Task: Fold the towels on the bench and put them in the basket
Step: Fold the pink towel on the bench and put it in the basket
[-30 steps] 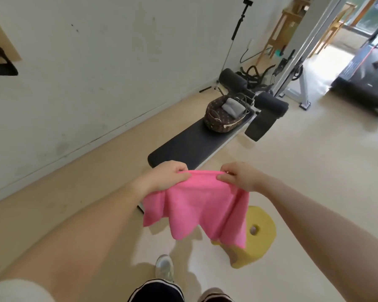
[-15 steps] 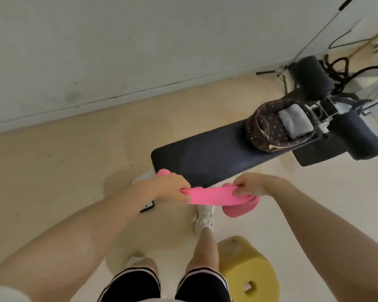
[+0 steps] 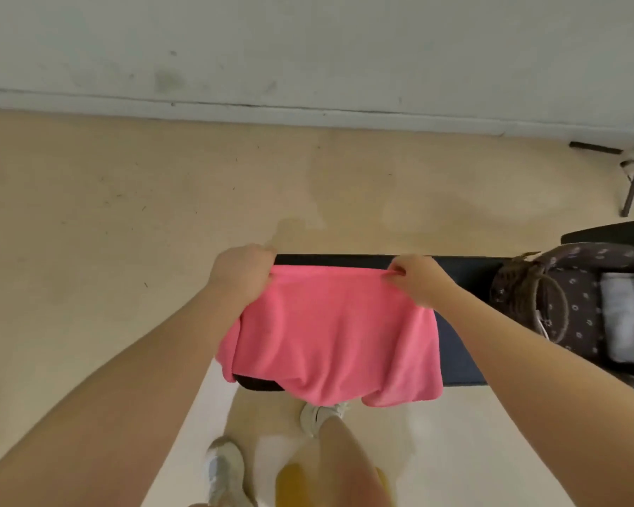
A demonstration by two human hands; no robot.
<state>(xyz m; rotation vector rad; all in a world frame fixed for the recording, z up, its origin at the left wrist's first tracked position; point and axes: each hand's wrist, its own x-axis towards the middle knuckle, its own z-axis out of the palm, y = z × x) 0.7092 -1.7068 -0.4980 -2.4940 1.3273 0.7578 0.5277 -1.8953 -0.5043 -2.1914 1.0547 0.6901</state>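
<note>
We find both sets of fingers (image 3: 399, 278) pinched on the pink towel (image 3: 334, 334) — left hand (image 3: 244, 276), right hand (image 3: 416, 281) at its far corners — spread over the bench (image 3: 462, 345). Folding is in hand; next, halve it squarely.

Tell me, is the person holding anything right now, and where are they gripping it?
Yes: the pink towel. The left hand and the right hand each pinch one end of its far edge, with the towel spread over the bench.
</note>
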